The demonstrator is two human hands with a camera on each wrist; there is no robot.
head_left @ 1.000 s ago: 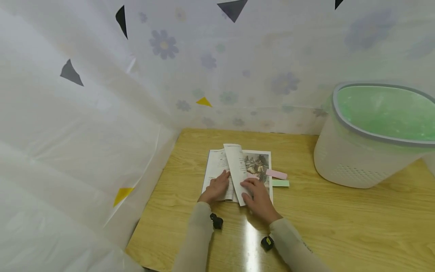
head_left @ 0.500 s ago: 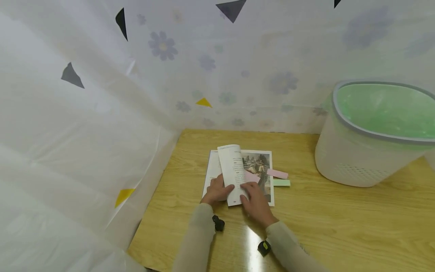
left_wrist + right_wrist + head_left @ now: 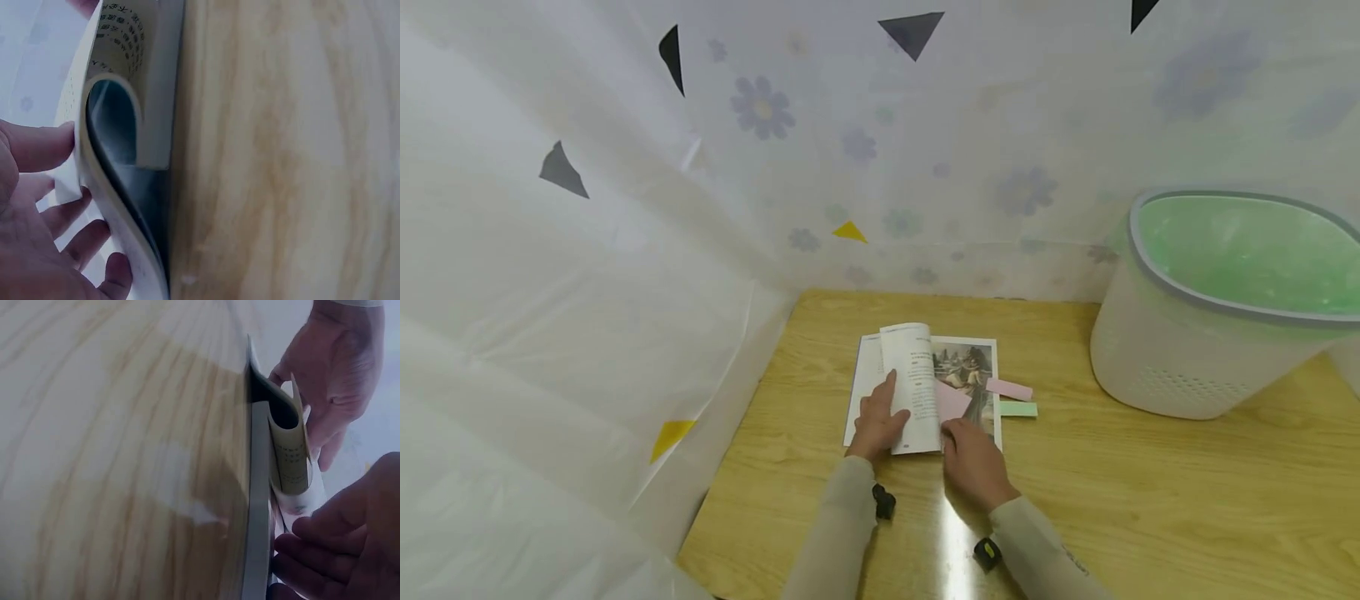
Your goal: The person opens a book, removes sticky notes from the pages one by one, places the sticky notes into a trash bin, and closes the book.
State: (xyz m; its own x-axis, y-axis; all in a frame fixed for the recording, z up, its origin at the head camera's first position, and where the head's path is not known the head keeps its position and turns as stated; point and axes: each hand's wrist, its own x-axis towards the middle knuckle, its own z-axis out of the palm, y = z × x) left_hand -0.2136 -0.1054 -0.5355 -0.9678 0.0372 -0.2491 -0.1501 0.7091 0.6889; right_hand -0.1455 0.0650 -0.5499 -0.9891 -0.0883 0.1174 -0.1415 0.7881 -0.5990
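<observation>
An open book [image 3: 865, 367] lies on the table, its turned pages [image 3: 913, 387] curling over near the middle. My left hand [image 3: 876, 423] rests on the left pages, fingers spread. Its thumb touches the edge of the curled pages in the left wrist view. At the lower right edge of those pages is my right hand [image 3: 977, 458], with bent fingers and the thumb close to the index finger. Whether it pinches paper is unclear. A pink sheet [image 3: 952, 402] lies partly under the curl, over a picture page [image 3: 977, 358].
Pink [image 3: 1010, 389] and green [image 3: 1018, 409] paper tabs stick out past the book's right edge. A white perforated basket [image 3: 1187, 375] with a green inside stands to the right on the wooden table [image 3: 1112, 500]. White sheeting hangs at the left and back.
The turned pages have swung left and curl more. My right hand has slid down toward the lower page edge. The left fingers, partly covered by the page half a second ago, now show again.
</observation>
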